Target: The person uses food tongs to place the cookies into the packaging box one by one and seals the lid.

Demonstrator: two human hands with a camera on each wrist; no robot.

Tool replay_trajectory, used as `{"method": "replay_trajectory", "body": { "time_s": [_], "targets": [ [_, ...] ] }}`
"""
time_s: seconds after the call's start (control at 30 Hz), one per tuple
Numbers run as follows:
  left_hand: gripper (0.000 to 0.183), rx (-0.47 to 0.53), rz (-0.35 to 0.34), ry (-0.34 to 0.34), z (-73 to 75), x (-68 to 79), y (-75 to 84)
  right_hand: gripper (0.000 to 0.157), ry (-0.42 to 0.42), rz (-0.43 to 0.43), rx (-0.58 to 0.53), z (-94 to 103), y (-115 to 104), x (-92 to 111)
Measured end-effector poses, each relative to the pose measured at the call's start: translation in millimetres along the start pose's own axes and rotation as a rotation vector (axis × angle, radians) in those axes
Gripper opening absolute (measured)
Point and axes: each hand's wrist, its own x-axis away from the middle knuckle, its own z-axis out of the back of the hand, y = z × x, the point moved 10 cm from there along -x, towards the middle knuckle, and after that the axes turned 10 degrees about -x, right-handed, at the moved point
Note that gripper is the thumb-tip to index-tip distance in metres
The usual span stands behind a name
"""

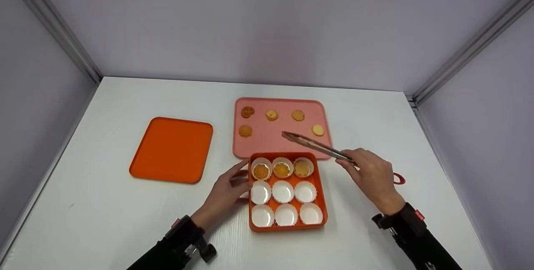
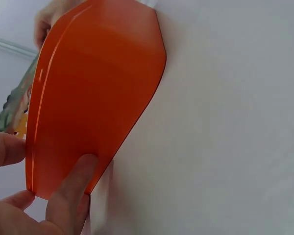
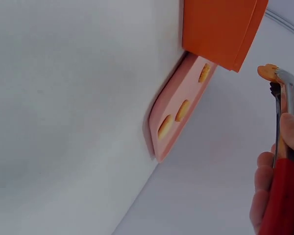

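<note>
A: Where are the two hands?
B: Well apart. The left hand (image 1: 223,193) rests against the left side of the orange box (image 1: 288,229), its fingers spread over the wall and touching the rim. The right hand (image 1: 369,174) is clamped on the tongs (image 1: 333,152).
A: And the tips of the tongs?
B: Over the pink tray (image 1: 263,147) in the head view. From the right wrist I see a brownish piece (image 3: 268,72) at the tips — whether they pinch it, I cannot tell.
A: What's in the box?
B: Nine paper cups (image 1: 283,191) in three rows. Each cup of the far row holds a cookie (image 1: 261,172).
A: More on the tray?
B: Five cookies (image 1: 248,112) that I can make out: three along the far side, one nearer on the left, one nearer on the right.
A: Anything else?
B: A flat orange piece (image 1: 173,151) — lid or tray, I can't say — lies left of the box. It all sits on a white tabletop (image 1: 375,119), the box just in front of the pink tray.
</note>
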Motion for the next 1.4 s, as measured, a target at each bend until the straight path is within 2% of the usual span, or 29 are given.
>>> {"method": "replay_trajectory", "body": {
  "time_s": [0.07, 0.17, 0.37, 0.53, 0.67, 1.0, 1.2, 1.4],
  "targets": [
    [0.065, 0.002, 0.000, 0.015, 2.1, -2.6, -7.7, 0.031, -0.010, 0.058, -0.010, 0.2, -13, 2],
    [0.062, -0.003, 0.017, 0.036, 4.2, -2.1, -9.9, 0.031, -0.044, 0.147, -0.013, -3.5, -30, 6],
    [0.058, -0.014, 0.028, 0.034, 3.3, -2.8, -12.9, 0.033, -0.117, 0.331, 0.019, -17.4, -59, 13],
    [0.058, -0.010, 0.018, 0.031, 4.1, -3.8, -13.7, 0.050, -0.168, 0.434, 0.061, -32.3, -74, 12],
    [0.059, -0.004, 0.015, 0.023, 3.8, -4.6, -14.8, 0.052, -0.196, 0.469, 0.086, -40.5, -78, 9],
    [0.061, 0.007, -0.007, 0.020, 3.8, -2.5, -11.0, 0.034, -0.170, 0.535, 0.090, -41.5, -80, 12],
    [0.059, 0.021, 0.019, 0.020, 4.9, -2.4, -13.1, 0.022, -0.165, 0.574, 0.102, -46.6, -86, 12],
    [0.060, 0.017, 0.026, 0.016, 3.7, -2.4, -13.7, 0.031, -0.212, 0.558, 0.109, -55.1, -86, 10]
  ]
}}
